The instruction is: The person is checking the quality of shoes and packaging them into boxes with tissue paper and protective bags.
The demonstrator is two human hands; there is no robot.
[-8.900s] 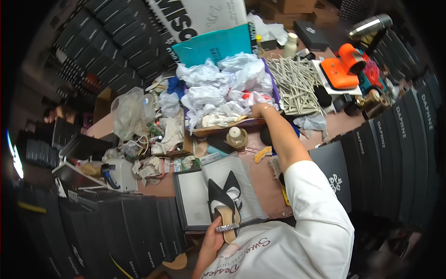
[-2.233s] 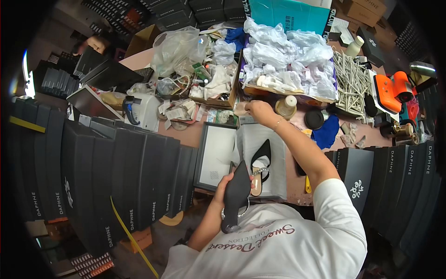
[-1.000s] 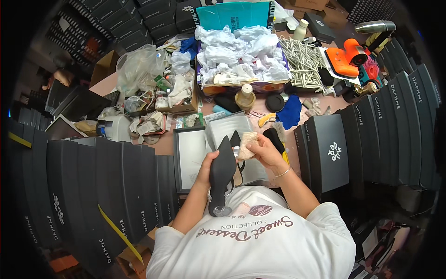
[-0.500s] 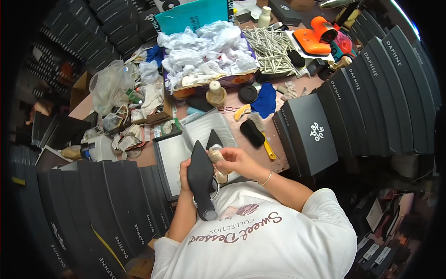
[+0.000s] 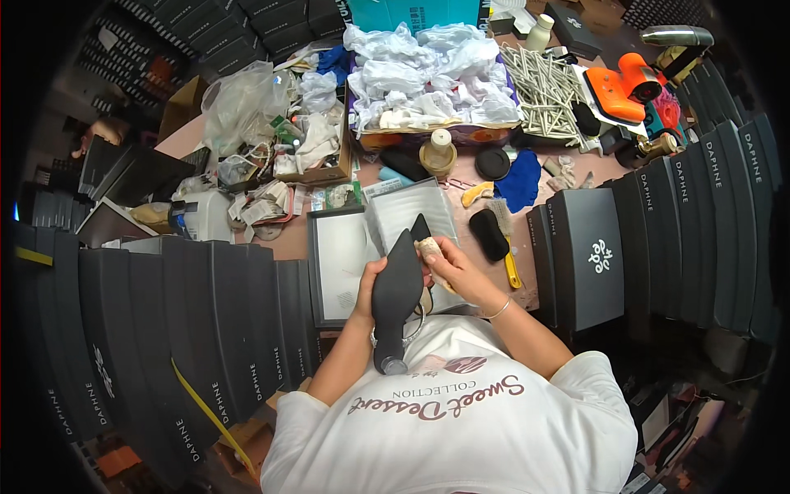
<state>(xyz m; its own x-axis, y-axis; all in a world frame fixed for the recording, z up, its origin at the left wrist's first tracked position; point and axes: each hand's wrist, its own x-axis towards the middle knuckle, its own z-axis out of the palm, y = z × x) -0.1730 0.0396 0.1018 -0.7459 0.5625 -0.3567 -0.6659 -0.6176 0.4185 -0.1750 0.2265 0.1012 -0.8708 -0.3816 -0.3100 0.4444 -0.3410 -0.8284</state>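
Observation:
My left hand [image 5: 368, 290] is closed around a black pointed-toe shoe [image 5: 397, 284], its dark sole turned up toward me and its heel end near my shirt. A sparkly strap shows beside the heel. In my right hand [image 5: 455, 265] a small crumpled beige cloth [image 5: 429, 247] is pinched by the shoe's right side, near the toe. Whether it touches the upper is hidden. A second black pointed toe [image 5: 420, 226] shows just behind; the rest of that shoe is covered. Underneath are an open shoebox [image 5: 316, 267] and white wrapping sheet [image 5: 411, 198].
A black-bristled brush with a yellow handle [image 5: 513, 270] lies right of my hand, near a blue cloth [image 5: 520, 183] and a capped jar [image 5: 438, 156]. Dark shoeboxes [image 5: 588, 255] stand in rows on both sides. At the back are a box of crumpled paper [image 5: 428, 78] and white sticks [image 5: 543, 95].
The whole scene has shifted rightward in the picture as the view turned. My right hand's cloth is slightly nearer the shoe's toe tip. Both hands keep their holds.

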